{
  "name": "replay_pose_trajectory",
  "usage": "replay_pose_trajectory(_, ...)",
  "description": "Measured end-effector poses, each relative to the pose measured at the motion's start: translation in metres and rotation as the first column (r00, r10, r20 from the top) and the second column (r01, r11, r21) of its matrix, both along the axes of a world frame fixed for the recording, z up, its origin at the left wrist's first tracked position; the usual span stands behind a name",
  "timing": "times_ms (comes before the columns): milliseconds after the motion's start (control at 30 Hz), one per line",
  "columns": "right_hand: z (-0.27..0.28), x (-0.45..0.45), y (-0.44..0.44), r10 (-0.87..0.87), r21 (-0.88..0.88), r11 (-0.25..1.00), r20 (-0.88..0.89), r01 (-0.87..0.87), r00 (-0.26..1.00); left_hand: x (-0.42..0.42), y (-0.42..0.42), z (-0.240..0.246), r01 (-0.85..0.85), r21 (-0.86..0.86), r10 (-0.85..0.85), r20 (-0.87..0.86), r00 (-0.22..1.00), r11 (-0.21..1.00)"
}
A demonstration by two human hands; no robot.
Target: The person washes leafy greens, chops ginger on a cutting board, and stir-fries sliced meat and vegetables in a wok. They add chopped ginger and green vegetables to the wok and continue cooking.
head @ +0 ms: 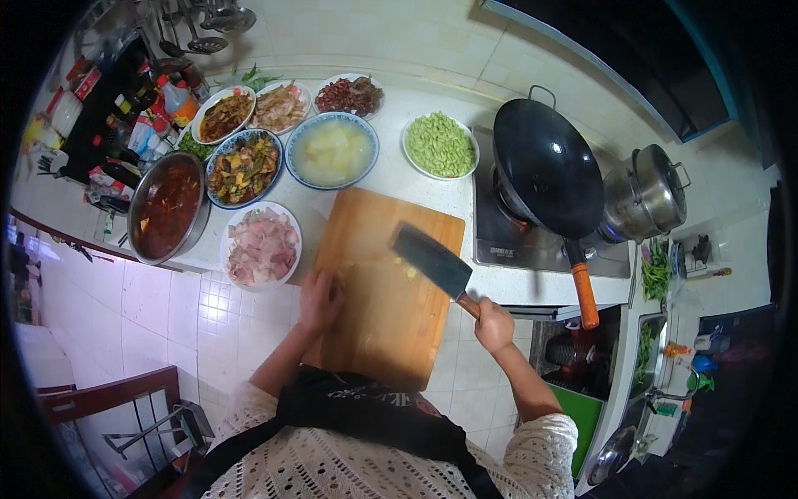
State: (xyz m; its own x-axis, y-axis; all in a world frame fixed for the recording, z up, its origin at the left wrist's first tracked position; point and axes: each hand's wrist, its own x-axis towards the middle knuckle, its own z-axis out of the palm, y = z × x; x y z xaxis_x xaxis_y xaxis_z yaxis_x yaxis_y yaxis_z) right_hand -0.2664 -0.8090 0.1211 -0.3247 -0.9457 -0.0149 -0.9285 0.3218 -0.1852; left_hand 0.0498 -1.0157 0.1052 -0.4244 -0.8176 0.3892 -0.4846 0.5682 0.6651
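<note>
My right hand grips the wooden handle of a Chinese cleaver. Its broad dark blade is held over the right part of a wooden cutting board and looks slightly blurred. Small pale yellow pieces, perhaps garlic or ginger, lie on the board beside the blade. At the board's left edge is my left hand, its fingers curled; whether they grasp anything is hidden. Just beyond that hand stands a white plate of sliced raw meat. The board reaches from the counter back to my apron.
A wok sits on the gas stove, its orange handle jutting over the front edge. Behind it is a steel pot. Bowls of green beans, peeled pieces in cloudy water and red soup line the counter.
</note>
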Motion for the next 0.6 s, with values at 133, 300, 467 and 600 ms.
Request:
replay_pose_trajectory(133, -0.002, 0.020, 0.008, -0.064, -0.347, 0.925, 0.262, 0.156, 0.963, -0.014, -0.023, -0.003, 0.031, 0.014, -0.031, 0.054, 0.998, 0.999)
replay_pose_trajectory(300, 0.030, 0.047, -0.008, -0.092, -0.266, 0.793, 0.837, 0.548, 0.540, -0.049, -0.014, 0.005, 0.243, -0.139, -0.242, 0.020, 0.970, 0.960)
replay_pose_trajectory(467, 0.027, 0.042, -0.008, -0.283, -0.177, 0.877, 0.561, 0.447, 0.778, -0.106, 0.000, -0.011, 0.421, -0.113, -0.425, -0.004, 0.905, 0.900)
replay_pose_trajectory(600, 0.030, 0.041, -0.007, -0.283, -0.083, 0.927, 0.481, 0.365, 0.830, -0.118, -0.007, -0.016, 0.470, -0.215, -0.484, -0.015, 0.875, 0.856)
